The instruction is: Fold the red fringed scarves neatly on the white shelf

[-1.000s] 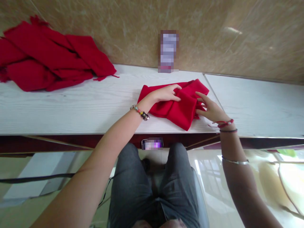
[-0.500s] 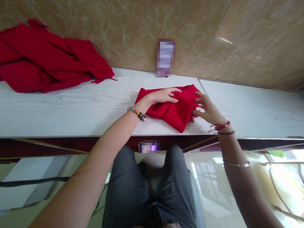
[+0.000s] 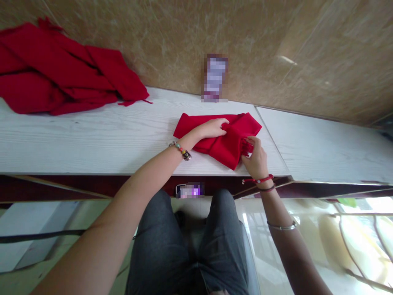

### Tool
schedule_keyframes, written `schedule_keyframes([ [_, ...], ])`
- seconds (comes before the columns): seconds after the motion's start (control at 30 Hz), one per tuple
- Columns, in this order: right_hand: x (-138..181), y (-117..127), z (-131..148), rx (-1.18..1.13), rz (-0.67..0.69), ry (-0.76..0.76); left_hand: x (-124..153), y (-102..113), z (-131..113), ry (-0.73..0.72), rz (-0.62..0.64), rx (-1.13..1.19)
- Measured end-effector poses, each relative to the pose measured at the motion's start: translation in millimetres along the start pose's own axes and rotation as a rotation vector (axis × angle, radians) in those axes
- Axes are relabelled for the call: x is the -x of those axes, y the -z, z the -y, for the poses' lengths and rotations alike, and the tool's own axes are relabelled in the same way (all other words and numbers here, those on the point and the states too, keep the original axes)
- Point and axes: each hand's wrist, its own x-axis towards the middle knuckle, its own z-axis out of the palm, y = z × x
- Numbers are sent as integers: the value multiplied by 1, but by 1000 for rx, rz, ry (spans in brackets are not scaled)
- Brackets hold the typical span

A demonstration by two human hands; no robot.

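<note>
A folded red scarf (image 3: 221, 153) with a fringed end lies in front of me on the white wood-grain surface. My left hand (image 3: 213, 128) rests across its middle, fingers curled and closed on a fold. At the scarf's right side, my right hand (image 3: 256, 157) has its thumb and fingers closed round the bunched fringe (image 3: 246, 146), turning that end inward. Part of the scarf is covered by my left hand and wrist.
A larger heap of red cloth (image 3: 70, 82) lies at the left, against the brown marbled wall (image 3: 159, 45). A blurred-out phone-like object (image 3: 215, 77) leans on the wall behind the scarf. Another small device (image 3: 189, 190) is below the front edge, above my knees.
My right hand has moved left and taken hold of the fringe, drawing it inward. My left hand's fingers have curled in on the fold. The view has shifted slightly.
</note>
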Motion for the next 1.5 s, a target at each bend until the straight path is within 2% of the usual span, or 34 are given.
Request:
schedule_keyframes([
  [0.13,-6,3,5,173,39,58,2,-1,-1,-21,-11,-116],
  [0.33,-10,3,4,265,42,116,1,0,0,-63,0,-99],
  [0.43,-14,16,11,240,-7,136,2,6,-4,-87,-17,-44],
  [0.53,-14,41,26,234,-72,150,4,11,-10,-150,-18,18],
  [0.67,-10,63,37,242,23,123,4,10,-11,-225,20,66],
  [0.83,-6,60,31,221,148,63,0,-4,-6,-278,88,130],
  [1.0,-13,75,30,254,150,25,-4,-4,-1,-240,-48,216],
  [1.1,-15,92,27,290,117,32,-4,0,1,-203,-4,229],
  [1.23,-7,96,12,298,328,95,1,1,-5,-157,158,105],
  [1.3,-3,90,5,282,376,101,6,-1,-11,-140,189,5],
  [1.4,-2,80,0,238,303,101,16,-3,-22,-130,176,-181],
  [1.5,-8,76,2,225,224,97,27,-8,-33,-150,247,-328],
])
